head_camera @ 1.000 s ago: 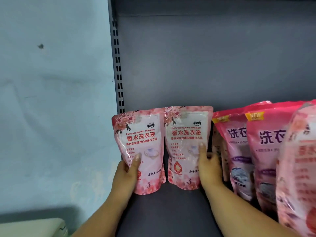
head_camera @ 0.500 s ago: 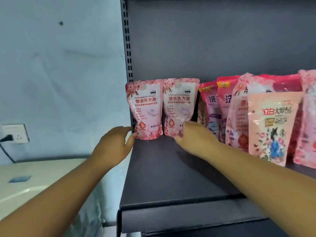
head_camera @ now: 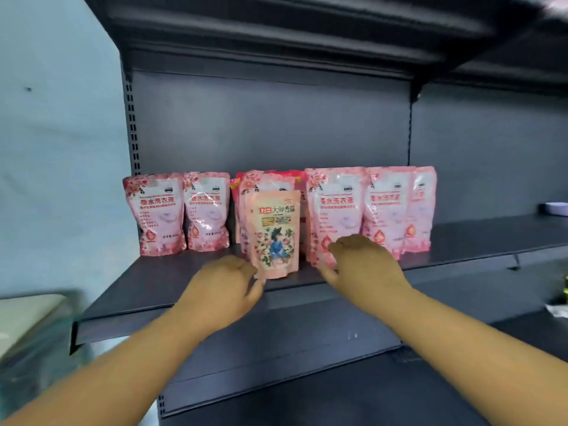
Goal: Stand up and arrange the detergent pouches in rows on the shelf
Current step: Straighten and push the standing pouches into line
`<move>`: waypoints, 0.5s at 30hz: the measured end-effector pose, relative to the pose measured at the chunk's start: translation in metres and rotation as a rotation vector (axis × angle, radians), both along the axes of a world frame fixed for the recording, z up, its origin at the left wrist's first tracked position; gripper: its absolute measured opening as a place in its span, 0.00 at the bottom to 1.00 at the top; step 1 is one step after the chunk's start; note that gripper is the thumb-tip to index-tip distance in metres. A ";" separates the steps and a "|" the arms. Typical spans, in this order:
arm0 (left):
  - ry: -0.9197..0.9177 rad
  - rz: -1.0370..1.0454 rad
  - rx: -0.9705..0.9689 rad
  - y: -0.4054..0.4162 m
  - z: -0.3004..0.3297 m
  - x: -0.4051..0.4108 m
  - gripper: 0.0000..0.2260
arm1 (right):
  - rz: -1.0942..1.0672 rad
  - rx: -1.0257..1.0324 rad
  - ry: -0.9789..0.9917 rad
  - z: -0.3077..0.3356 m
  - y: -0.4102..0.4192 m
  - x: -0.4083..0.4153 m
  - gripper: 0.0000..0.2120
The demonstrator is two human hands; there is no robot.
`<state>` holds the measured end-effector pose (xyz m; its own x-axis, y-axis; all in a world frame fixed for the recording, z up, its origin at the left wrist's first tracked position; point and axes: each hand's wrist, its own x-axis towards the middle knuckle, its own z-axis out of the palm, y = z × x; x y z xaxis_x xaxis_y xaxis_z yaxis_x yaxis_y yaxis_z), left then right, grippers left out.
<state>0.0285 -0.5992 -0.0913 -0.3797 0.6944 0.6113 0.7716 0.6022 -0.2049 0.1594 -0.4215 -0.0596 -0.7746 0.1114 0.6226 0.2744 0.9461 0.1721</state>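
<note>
Both hands have been shifted rightward from the two far-left pouches [head_camera: 181, 212], now left standing upright at the back of the shelf [head_camera: 172, 290], so that pair is judged placed. The left hand [head_camera: 227, 290], fingers loosely curled, touches the peach pouch [head_camera: 274, 233] at its lower left; the right hand [head_camera: 365, 265], fingers relaxed, rests against the front pink pouch [head_camera: 336, 210], nothing gripped.

A shop, or its stockroom, is suggested. Dark metal shelving [head_camera: 190, 290] of the retail kind is seen, with a slotted upright [head_camera: 132, 130] for adjustable brackets and another shelf [head_camera: 307, 29] overhead. Branded pouches [head_camera: 335, 210] of one product are stood facing outward in a row. A plain blue wall [head_camera: 58, 149] is seen beside the unit.
</note>
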 end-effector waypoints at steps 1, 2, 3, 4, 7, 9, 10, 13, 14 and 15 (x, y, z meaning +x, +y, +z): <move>-0.019 -0.038 0.010 0.019 -0.005 0.015 0.23 | -0.027 0.008 0.045 -0.003 0.017 0.019 0.16; -0.043 -0.070 0.027 0.036 -0.008 0.028 0.25 | -0.033 -0.002 0.075 -0.009 0.035 0.033 0.18; -0.053 -0.104 0.049 0.053 -0.010 0.040 0.27 | -0.049 -0.046 0.092 -0.014 0.052 0.048 0.19; -0.043 -0.127 0.058 0.068 -0.010 0.049 0.29 | -0.071 -0.052 0.103 -0.015 0.064 0.062 0.20; -0.016 -0.142 0.005 0.105 -0.011 0.071 0.32 | -0.199 -0.076 0.034 -0.011 0.091 0.102 0.19; -0.009 -0.146 -0.013 0.130 -0.011 0.082 0.27 | -0.192 -0.087 0.021 -0.015 0.120 0.119 0.22; -0.010 -0.138 -0.014 0.140 -0.010 0.086 0.23 | -0.206 -0.116 0.021 -0.014 0.129 0.125 0.23; -0.041 -0.152 -0.002 0.177 -0.009 0.093 0.18 | -0.272 -0.109 0.006 -0.016 0.160 0.135 0.23; -0.037 -0.165 0.010 0.189 -0.009 0.094 0.18 | -0.292 -0.113 -0.009 -0.017 0.171 0.136 0.23; -0.036 -0.175 0.022 0.197 -0.009 0.094 0.17 | -0.305 -0.126 -0.015 -0.018 0.181 0.134 0.23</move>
